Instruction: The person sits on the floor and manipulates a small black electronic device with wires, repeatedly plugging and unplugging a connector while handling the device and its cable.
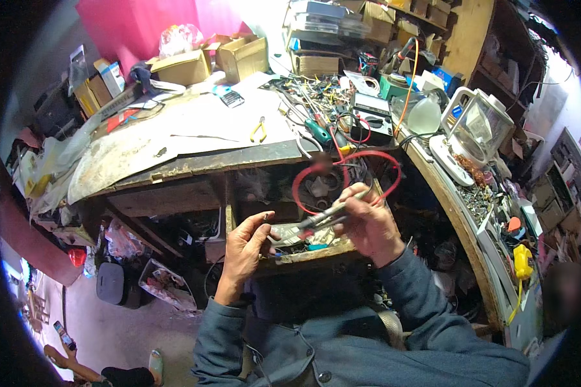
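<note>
My left hand [242, 251] is raised over the open drawer, thumb and forefinger pinched together. A tiny piece seems to show at the fingertips, too small to name. Just right of it, my right hand [371, 226] is closed round slender grey test probes [329, 216], which are blurred and point left toward the left hand. Red test lead cable [399, 169] loops above the right hand and runs up toward a multimeter [371, 122] on the bench. Below both hands, the wooden drawer [316, 255] holds small loose parts, partly hidden by the hands.
Yellow-handled pliers [258, 131] and a green-handled screwdriver [317, 131] lie on the cluttered workbench [193, 145]. A clear blender-like jar [479, 126] stands at right, near a yellow-cased tool [522, 261]. Another person's hand holds a phone [64, 335] at lower left.
</note>
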Demonstrator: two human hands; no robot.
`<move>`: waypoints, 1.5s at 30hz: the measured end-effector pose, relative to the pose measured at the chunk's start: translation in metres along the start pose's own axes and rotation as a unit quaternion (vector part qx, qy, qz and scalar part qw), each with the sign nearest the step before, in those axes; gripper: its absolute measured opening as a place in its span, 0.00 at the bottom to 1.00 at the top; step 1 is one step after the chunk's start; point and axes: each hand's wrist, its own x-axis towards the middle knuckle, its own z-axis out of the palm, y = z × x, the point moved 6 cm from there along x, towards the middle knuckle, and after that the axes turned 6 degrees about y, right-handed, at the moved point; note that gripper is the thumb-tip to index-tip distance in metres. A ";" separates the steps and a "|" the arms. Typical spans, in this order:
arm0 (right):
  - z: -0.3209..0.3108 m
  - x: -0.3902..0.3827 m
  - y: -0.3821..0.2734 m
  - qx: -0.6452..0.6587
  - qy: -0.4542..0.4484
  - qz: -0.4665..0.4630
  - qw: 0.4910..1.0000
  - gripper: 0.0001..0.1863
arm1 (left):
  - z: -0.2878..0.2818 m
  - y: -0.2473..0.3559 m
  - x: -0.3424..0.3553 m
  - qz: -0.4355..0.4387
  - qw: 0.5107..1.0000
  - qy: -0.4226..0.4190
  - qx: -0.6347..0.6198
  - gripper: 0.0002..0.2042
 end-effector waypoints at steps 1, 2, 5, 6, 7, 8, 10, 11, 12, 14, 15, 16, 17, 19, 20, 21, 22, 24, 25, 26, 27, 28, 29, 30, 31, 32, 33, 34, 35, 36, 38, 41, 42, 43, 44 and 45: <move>0.006 0.000 0.012 0.039 0.007 0.003 0.999 0.06 | 0.002 0.001 -0.001 -0.005 0.998 0.009 -0.061 0.17; 0.008 0.001 0.022 0.044 0.019 -0.006 0.999 0.05 | 0.003 0.002 -0.001 -0.010 0.992 0.019 -0.121 0.15; 0.003 0.009 0.041 0.011 0.071 -0.055 0.996 0.06 | -0.001 -0.003 -0.001 -0.019 0.986 0.044 -0.163 0.14; 0.001 0.011 0.047 -0.001 0.074 -0.041 0.996 0.07 | -0.003 -0.001 -0.002 -0.023 0.984 0.053 -0.167 0.14; -0.002 0.012 0.051 -0.013 0.077 -0.027 0.997 0.08 | -0.005 -0.001 -0.002 -0.024 0.982 0.059 -0.179 0.14; -0.004 0.012 0.054 -0.026 0.081 -0.014 0.996 0.09 | -0.007 -0.002 -0.002 -0.025 0.979 0.065 -0.192 0.13; -0.002 0.013 0.057 -0.046 0.086 0.012 0.995 0.11 | -0.008 0.000 -0.003 -0.024 0.979 0.071 -0.190 0.14; -0.003 0.013 0.059 -0.057 0.088 0.025 0.994 0.12 | -0.008 -0.002 -0.003 -0.021 0.978 0.073 -0.194 0.15; -0.007 0.013 0.062 -0.053 0.079 0.032 0.995 0.11 | -0.007 0.000 -0.003 -0.020 0.978 0.076 -0.193 0.15; -0.007 0.014 0.066 -0.049 0.077 0.032 0.995 0.12 | -0.007 0.003 -0.004 -0.016 0.978 0.083 -0.190 0.15; -0.007 0.014 0.067 -0.047 0.076 0.032 0.995 0.12 | -0.007 0.004 -0.005 -0.013 0.978 0.087 -0.189 0.14; -0.007 0.014 0.068 -0.049 0.081 0.038 0.995 0.12 | -0.008 0.004 -0.005 -0.010 0.978 0.091 -0.187 0.14; -0.005 0.013 0.069 -0.051 0.086 0.044 0.994 0.12 | -0.008 0.004 -0.006 -0.010 0.978 0.098 -0.183 0.14; -0.006 0.013 0.072 -0.051 0.099 0.049 0.993 0.12 | -0.009 0.004 -0.006 -0.011 0.978 0.110 -0.175 0.13; -0.007 0.013 0.074 -0.048 0.106 0.048 0.992 0.12 | -0.009 0.004 -0.006 -0.007 0.978 0.111 -0.175 0.13; -0.008 0.013 0.076 -0.045 0.113 0.047 0.991 0.13 | -0.009 0.006 -0.006 -0.002 0.978 0.112 -0.175 0.12; -0.006 0.012 0.078 -0.038 0.118 0.054 0.991 0.13 | -0.010 0.007 -0.006 0.002 0.978 0.112 -0.174 0.12; -0.001 0.010 0.078 -0.025 0.129 0.067 0.989 0.13 | -0.013 0.004 -0.007 0.011 0.974 0.130 -0.183 0.12; -0.001 0.007 0.080 -0.024 0.111 0.086 0.990 0.13 | -0.015 0.003 -0.007 0.015 0.972 0.139 -0.188 0.11; -0.004 0.003 0.081 -0.022 0.092 0.105 0.990 0.13 | -0.017 0.003 -0.007 0.017 0.969 0.162 -0.184 0.10; -0.005 0.000 0.083 -0.019 0.072 0.125 0.989 0.13 | -0.018 0.001 -0.006 0.016 0.962 0.178 -0.207 0.09; -0.009 -0.005 0.080 -0.006 0.054 0.150 0.987 0.12 | -0.019 0.001 -0.005 0.026 0.962 0.188 -0.197 0.09; -0.009 -0.012 0.077 0.015 0.065 0.163 0.984 0.11 | -0.020 0.002 -0.005 0.035 0.962 0.197 -0.187 0.08; -0.012 -0.016 0.072 0.039 0.048 0.164 0.985 0.10 | -0.019 0.001 -0.005 0.050 0.964 0.206 -0.162 0.08; -0.011 -0.019 0.068 0.063 0.032 0.163 0.984 0.09 | -0.018 0.001 -0.006 0.064 0.965 0.215 -0.137 0.08; -0.012 -0.019 0.058 0.050 0.041 0.132 0.989 0.09 | -0.017 0.003 -0.009 0.068 0.969 0.203 -0.122 0.07; -0.009 -0.017 0.052 0.043 0.048 0.102 0.993 0.09 | -0.014 0.005 -0.010 0.078 0.974 0.191 -0.090 0.07; -0.011 -0.013 0.045 0.016 0.058 0.027 0.998 0.09 | -0.011 0.007 -0.010 0.088 0.978 0.177 -0.058 0.07; -0.006 -0.010 0.034 -0.022 0.059 -0.053 0.997 0.09 | -0.007 0.009 -0.010 0.097 0.981 0.164 -0.026 0.07; -0.002 -0.005 0.027 -0.066 0.062 -0.097 0.991 0.09 | -0.001 0.022 -0.010 0.139 0.978 0.152 0.027 0.06; 0.007 0.000 0.019 -0.119 0.058 -0.156 0.979 0.09 | 0.002 0.021 -0.011 0.144 0.980 0.129 0.046 0.06; 0.011 0.005 0.018 -0.168 0.072 -0.179 0.967 0.09 | 0.003 0.021 -0.011 0.133 0.983 0.106 0.070 0.07; 0.012 0.006 0.019 -0.173 0.070 -0.180 0.966 0.09 | 0.004 0.019 -0.012 0.121 0.985 0.099 0.073 0.07; 0.012 0.007 0.021 -0.178 0.068 -0.181 0.965 0.09 | 0.004 0.019 -0.012 0.123 0.985 0.100 0.071 0.07; 0.012 0.008 0.022 -0.183 0.066 -0.182 0.964 0.09 | 0.004 0.020 -0.013 0.125 0.985 0.100 0.068 0.07; 0.012 0.008 0.022 -0.185 0.067 -0.182 0.963 0.09 | 0.005 0.020 -0.013 0.126 0.985 0.100 0.066 0.07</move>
